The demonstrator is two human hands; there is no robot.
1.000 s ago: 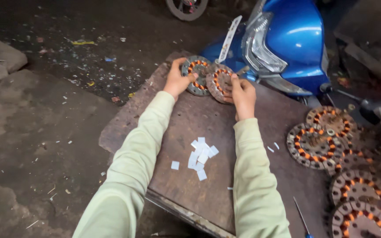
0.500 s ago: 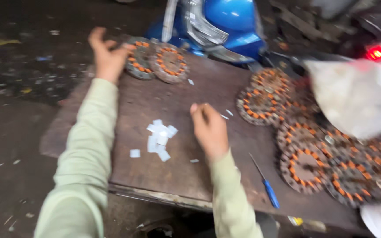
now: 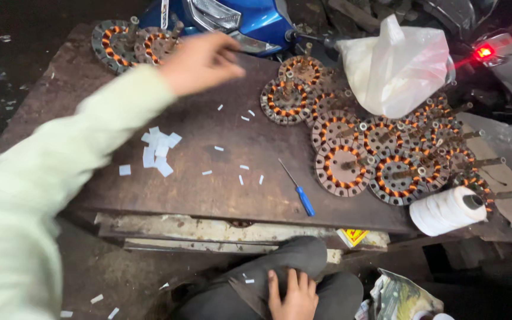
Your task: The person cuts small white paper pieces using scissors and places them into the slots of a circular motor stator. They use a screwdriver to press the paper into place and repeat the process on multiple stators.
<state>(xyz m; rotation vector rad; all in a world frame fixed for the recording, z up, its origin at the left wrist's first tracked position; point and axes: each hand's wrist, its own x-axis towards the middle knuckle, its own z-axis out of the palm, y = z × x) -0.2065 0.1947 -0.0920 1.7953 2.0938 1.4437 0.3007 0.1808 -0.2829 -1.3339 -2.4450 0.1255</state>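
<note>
The left hand (image 3: 200,62) reaches across the rusty workbench (image 3: 220,189), blurred and with fingers loosely apart and empty, hanging over the far middle between the two wound stators (image 3: 131,42) at the far left corner and the big heap of stators (image 3: 380,151) on the right. The right hand (image 3: 294,293) rests flat and open on the knee, near the bottom edge, holding nothing. It looks like a sorting step (stators going from heap to corner), so the next move likely calls for closing on the nearest stator (image 3: 284,101) without scattering the white paper slips (image 3: 158,151) or the blue screwdriver (image 3: 298,191).
</note>
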